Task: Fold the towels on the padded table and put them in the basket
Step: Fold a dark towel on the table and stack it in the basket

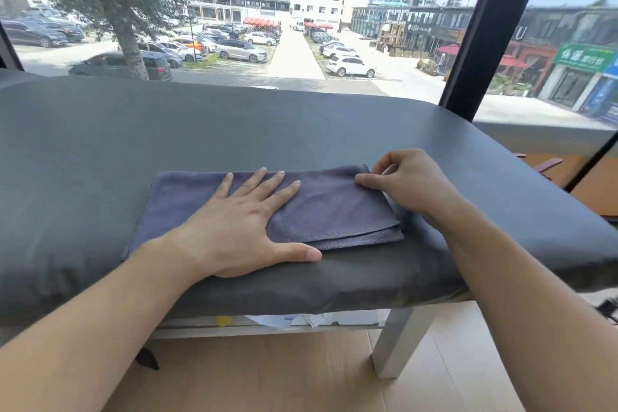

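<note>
A dark purple-grey towel (334, 207), folded into a long strip of several layers, lies near the front edge of the grey padded table (267, 124). My left hand (240, 227) presses flat on the towel's middle, fingers spread and straight, thumb on the table padding. At the towel's right end my right hand (411, 184) has curled fingers and pinches the far right corner between thumb and fingers. No basket is in view.
Behind the table runs a large window with a black frame post (485, 30) at the right. A white table leg (398, 341) stands on the wooden floor below. Papers (301, 319) lie on a shelf under the tabletop.
</note>
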Tool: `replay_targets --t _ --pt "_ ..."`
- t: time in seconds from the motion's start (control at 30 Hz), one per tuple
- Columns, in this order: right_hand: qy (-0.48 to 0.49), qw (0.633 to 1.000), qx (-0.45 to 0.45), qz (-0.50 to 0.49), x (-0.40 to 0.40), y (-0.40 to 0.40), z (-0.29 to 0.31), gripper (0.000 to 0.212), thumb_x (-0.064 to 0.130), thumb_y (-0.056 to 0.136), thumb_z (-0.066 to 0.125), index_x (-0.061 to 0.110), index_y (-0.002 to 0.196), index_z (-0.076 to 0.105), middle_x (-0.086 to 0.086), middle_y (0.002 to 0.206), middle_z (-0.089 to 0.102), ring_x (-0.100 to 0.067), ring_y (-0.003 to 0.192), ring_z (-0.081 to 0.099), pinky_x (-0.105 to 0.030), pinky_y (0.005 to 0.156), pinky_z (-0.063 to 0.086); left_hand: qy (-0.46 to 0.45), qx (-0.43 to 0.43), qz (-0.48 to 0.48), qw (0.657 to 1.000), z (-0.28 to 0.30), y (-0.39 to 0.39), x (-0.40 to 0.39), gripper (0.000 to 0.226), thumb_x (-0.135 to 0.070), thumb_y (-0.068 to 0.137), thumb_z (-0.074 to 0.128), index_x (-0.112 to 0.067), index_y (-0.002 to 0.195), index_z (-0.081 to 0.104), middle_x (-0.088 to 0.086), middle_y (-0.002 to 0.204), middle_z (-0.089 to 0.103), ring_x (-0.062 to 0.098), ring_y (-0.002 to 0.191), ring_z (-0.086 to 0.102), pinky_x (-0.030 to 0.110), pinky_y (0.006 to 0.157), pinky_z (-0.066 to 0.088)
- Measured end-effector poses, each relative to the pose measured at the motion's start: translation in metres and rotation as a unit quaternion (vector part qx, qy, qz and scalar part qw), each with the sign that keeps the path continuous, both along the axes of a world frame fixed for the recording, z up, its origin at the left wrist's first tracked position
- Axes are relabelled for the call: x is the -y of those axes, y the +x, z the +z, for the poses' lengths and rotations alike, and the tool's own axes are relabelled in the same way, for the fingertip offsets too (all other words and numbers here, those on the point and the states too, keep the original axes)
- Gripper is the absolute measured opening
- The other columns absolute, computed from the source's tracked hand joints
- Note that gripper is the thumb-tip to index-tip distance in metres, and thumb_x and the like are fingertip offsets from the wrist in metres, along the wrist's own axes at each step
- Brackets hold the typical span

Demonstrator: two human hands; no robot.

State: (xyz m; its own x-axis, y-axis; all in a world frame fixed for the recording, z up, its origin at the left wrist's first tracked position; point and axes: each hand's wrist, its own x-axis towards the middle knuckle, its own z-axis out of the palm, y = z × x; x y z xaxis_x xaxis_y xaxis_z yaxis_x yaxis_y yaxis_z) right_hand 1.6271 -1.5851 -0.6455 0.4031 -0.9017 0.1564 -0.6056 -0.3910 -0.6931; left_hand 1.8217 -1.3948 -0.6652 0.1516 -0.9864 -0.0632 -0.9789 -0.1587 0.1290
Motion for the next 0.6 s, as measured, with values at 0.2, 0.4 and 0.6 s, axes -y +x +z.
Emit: replay_targets --t 0.2,0.4,0.6 --pt "-0.005 0.997 0.076 0.008 -0.007 0.006 0.006 0.026 0.044 0.086 0.074 0.02 0.083 0.065 0.003 0.08 0.066 -0.012 0.071 0.06 -0.028 0.062 0.044 -0.003 -0.008 -0.002 1.0 0.0 0.0 0.0 0.115 -0.105 0.061 0.02 -0.049 0.156 -0.011 -0.022 0.164 -0.02 -0.003 0.147 -0.029 0.046 0.125 -0.012" --pt "-0.038 0.999 0.011 0.008 -0.001 0.014 -0.003 0.022 0.046 0.096 0.059 0.024 0.096 0.055 -0.005 0.099 0.066 -0.023 0.088 0.06 -0.033 0.072 0.042 -0.004 -0.02 0.004 1.0 0.002 0.0 -0.001 0.112 -0.103 0.063 0.018 -0.048 0.156 -0.011 -0.021 0.165 -0.02 -0.001 0.147 -0.029 0.045 0.125 -0.013" --pt "-0.039 0.996 -0.073 0.02 0.002 0.011 -0.005 0.029 0.051 0.094 0.061 0.022 0.1 0.059 -0.005 0.104 0.068 -0.024 0.09 0.062 -0.034 0.076 0.048 -0.006 -0.024 0.019 1.0 0.003 -0.002 0.0 0.107 -0.101 0.066 0.012 -0.049 0.157 -0.008 -0.02 0.166 -0.017 0.003 0.15 -0.026 0.046 0.125 -0.013"
